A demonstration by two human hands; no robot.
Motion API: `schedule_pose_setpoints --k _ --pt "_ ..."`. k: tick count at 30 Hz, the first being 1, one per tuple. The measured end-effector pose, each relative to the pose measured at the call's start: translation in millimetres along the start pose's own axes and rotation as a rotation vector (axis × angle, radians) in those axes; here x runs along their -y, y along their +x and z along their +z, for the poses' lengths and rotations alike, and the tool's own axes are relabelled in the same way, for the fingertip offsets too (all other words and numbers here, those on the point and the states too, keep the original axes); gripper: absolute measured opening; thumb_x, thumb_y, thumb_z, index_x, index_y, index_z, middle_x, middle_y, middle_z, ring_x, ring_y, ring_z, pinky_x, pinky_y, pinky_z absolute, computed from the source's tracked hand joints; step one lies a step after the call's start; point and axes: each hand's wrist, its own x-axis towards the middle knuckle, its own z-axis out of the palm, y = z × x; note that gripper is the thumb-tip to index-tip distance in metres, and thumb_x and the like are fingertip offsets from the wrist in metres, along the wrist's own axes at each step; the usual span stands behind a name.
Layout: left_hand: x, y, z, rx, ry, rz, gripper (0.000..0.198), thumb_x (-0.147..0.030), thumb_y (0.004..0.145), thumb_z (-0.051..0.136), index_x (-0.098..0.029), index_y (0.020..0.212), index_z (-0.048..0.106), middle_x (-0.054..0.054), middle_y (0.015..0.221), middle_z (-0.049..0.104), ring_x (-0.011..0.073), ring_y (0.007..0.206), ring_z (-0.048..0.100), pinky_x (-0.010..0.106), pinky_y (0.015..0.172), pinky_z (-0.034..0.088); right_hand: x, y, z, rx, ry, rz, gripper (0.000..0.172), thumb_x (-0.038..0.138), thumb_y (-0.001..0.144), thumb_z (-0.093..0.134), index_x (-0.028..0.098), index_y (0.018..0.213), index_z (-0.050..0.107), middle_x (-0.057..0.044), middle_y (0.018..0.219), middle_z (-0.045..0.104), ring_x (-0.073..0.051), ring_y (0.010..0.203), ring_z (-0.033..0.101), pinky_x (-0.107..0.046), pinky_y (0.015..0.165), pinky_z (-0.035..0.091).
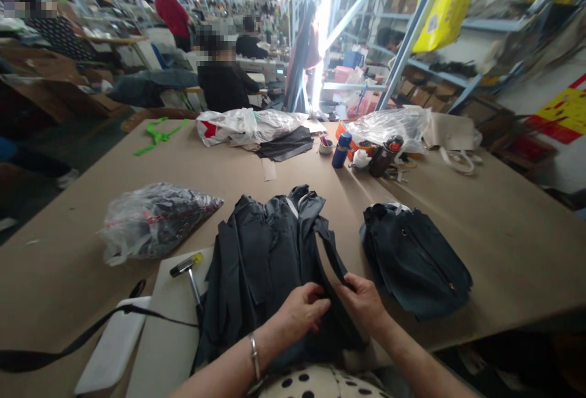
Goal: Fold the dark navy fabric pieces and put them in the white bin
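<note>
A pile of dark blue-grey fabric pieces (pixel 274 245) lies in front of me, in long overlapping folds. Between thumb and fingers, my right hand (pixel 366 305) pinches the edge of a dark fabric panel (pixel 341 264) with a beige strip along it. My left hand (pixel 302 309), with a bracelet at the wrist, is just left of that panel over the pile. Its fingers are loosely curled, with a gap to the thumb, and nothing shows between them. Right of the pile rests a stack of dark fabric parts (pixel 416 260) with a zipper and an eyelet.
A hammer (pixel 188 270) lies on a pale board (pixel 160 325) at left, beside a white slab (pixel 114 349) and black strap (pixel 68 349). Beyond are a plastic-bagged bundle (pixel 155 221), blue bottle (pixel 341 151), dark bottle (pixel 384 157) and green straps (pixel 159 134). People sit farther back.
</note>
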Motion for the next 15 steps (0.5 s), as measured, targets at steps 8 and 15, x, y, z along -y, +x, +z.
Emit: schedule_pose_setpoints --k 8,15 --pt "-36 -12 -0.8 -0.106 -0.519 -0.047 0.038 -0.044 0.073 0.064 -0.014 0.096 0.061 0.008 0.084 0.067 0.0177 0.07 0.061 0.027 0.059 0.047 56 -10 20 0.116 0.576 0.07 0.035 0.035 0.067 0.069 0.018 0.096 0.061 -0.002 0.083 0.067 -0.02 0.077 0.06 -0.031 0.07 0.048" --pt "-54 -57 -5.0 0.482 -0.543 -0.033 0.026 -0.03 0.066 0.073 -0.011 0.084 0.071 0.009 0.076 0.069 0.0195 0.076 0.064 0.029 0.076 0.047 30 23 -56 -0.141 0.199 -0.083 0.028 0.024 0.068 0.061 0.021 0.095 0.064 -0.002 0.088 0.067 -0.023 0.085 0.059 -0.034 0.08 0.044"
